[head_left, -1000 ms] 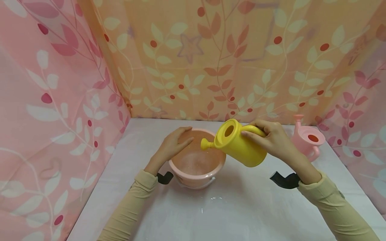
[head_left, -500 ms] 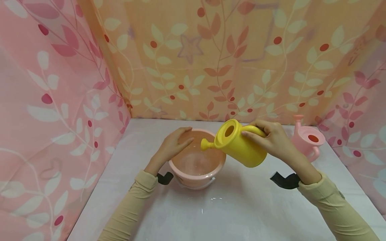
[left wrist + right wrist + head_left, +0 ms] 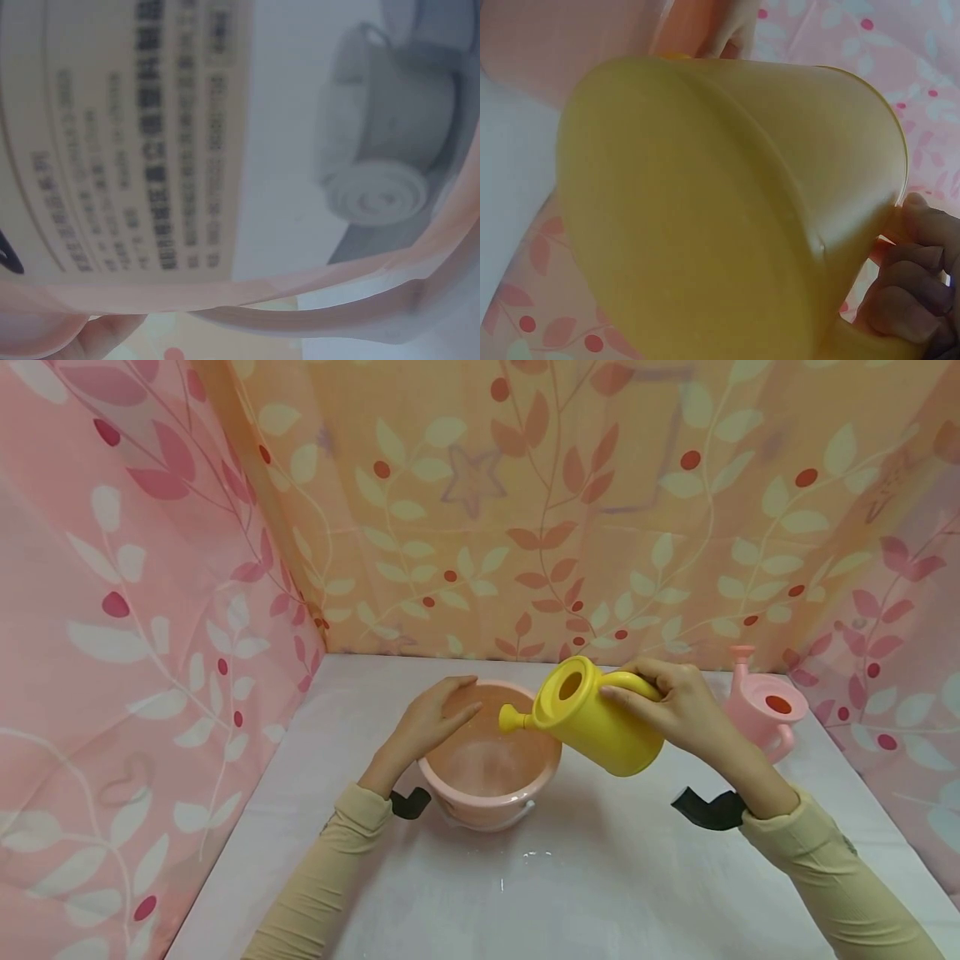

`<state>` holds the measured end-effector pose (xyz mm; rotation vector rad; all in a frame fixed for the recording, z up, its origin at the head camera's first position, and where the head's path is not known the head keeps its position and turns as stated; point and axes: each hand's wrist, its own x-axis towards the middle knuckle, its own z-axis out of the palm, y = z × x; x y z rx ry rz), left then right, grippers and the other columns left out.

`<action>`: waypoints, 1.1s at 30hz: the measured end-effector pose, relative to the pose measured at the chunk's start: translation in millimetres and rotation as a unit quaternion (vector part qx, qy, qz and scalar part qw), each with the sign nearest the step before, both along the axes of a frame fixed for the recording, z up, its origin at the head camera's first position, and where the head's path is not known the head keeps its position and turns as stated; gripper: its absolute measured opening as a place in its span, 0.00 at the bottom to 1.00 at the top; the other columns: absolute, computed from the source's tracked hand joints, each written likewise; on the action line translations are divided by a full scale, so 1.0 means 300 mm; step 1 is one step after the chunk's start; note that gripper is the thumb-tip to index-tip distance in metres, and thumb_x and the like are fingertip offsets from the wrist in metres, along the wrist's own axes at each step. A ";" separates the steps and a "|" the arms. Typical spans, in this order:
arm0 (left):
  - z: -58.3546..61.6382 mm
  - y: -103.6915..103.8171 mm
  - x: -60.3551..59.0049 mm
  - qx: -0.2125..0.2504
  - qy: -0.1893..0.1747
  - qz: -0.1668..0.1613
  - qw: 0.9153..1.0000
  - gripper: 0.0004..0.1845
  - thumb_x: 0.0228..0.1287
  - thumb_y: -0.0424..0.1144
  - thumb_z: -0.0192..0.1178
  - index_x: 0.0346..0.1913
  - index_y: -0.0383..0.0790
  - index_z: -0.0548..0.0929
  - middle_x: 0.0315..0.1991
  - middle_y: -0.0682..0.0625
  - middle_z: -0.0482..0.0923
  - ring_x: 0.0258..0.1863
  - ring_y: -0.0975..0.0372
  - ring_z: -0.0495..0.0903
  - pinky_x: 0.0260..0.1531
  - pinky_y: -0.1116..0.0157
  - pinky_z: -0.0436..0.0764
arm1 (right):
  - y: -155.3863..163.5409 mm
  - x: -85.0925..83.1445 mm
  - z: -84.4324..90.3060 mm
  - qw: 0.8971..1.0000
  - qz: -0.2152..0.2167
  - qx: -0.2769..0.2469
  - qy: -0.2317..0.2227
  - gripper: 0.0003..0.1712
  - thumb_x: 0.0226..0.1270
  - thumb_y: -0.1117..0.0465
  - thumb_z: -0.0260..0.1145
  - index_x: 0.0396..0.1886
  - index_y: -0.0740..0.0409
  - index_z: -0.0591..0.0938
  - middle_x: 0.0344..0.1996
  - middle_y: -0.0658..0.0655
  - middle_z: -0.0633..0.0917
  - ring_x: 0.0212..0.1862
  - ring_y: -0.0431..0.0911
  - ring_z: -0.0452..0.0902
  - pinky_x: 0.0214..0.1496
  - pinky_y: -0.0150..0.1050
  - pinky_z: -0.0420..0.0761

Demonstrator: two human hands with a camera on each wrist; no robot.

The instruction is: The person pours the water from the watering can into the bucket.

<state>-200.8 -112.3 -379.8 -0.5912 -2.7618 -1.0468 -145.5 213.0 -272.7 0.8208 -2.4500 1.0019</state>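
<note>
Yellow plastic watering can (image 3: pixel 600 722) tilted over a round pink plastic basin (image 3: pixel 489 766).

The right hand (image 3: pixel 671 706) curls round the can's handle, spout over the basin. The left hand (image 3: pixel 431 718) rests on the basin's far-left rim, fingers fairly straight; the blurred left wrist view hardly confirms this. A pink plastic watering can (image 3: pixel 763 708) stands on the white table (image 3: pixel 600 893).

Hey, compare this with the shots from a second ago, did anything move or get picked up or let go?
Nothing visibly moved. The right hand grips the yellow watering can by its handle as before, tilted with its spout over the pink bowl. The left hand stays resting on the bowl's rim. The pink watering can stands where it was. Only the glinting surface inside the bowl looks slightly different.
</note>
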 end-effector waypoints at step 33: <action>-0.001 -0.003 0.000 0.009 -0.003 -0.006 1.000 0.28 0.63 0.54 0.56 0.64 0.50 0.69 0.61 0.55 0.71 0.64 0.60 0.66 0.63 0.56 0.65 | -0.020 -0.013 0.022 0.999 0.009 0.031 -0.006 0.07 0.53 0.60 0.72 0.32 0.53 0.83 0.21 0.46 0.77 0.24 0.39 0.69 0.26 0.26 0.72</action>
